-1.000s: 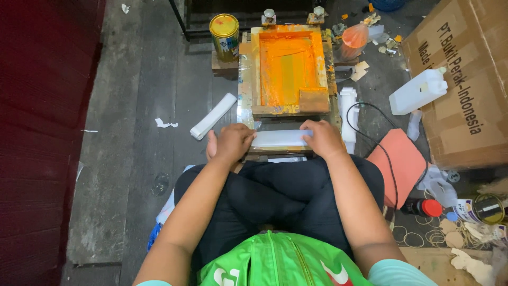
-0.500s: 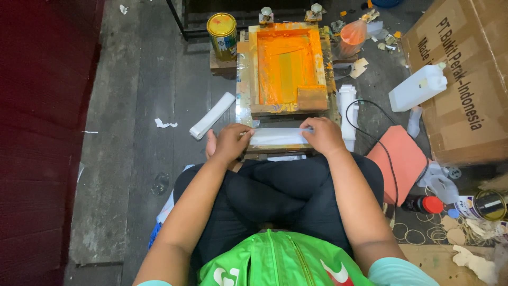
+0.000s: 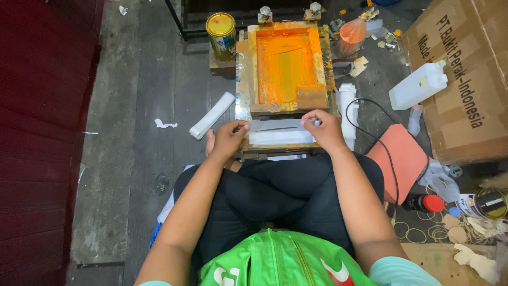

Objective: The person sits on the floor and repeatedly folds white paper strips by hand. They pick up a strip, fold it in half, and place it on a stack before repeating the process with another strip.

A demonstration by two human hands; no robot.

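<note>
A wooden screen-printing frame smeared with orange ink lies flat on a small stand in front of my crossed legs. At its near edge rests a stack of white plastic bags. My left hand pinches the stack's left end. My right hand grips its right end with the fingers curled over the top. A wooden squeegee lies in the frame's near right corner.
A yellow-lidded tin can stands left of the frame. A white jerrycan and a cardboard box are at right. An orange pad with a black cable, a folded white strip and a red wall surround me.
Both hands have shifted slightly outward along the white stack, now pinching its two ends. The view has tilted a little, so the frame sits lower.
</note>
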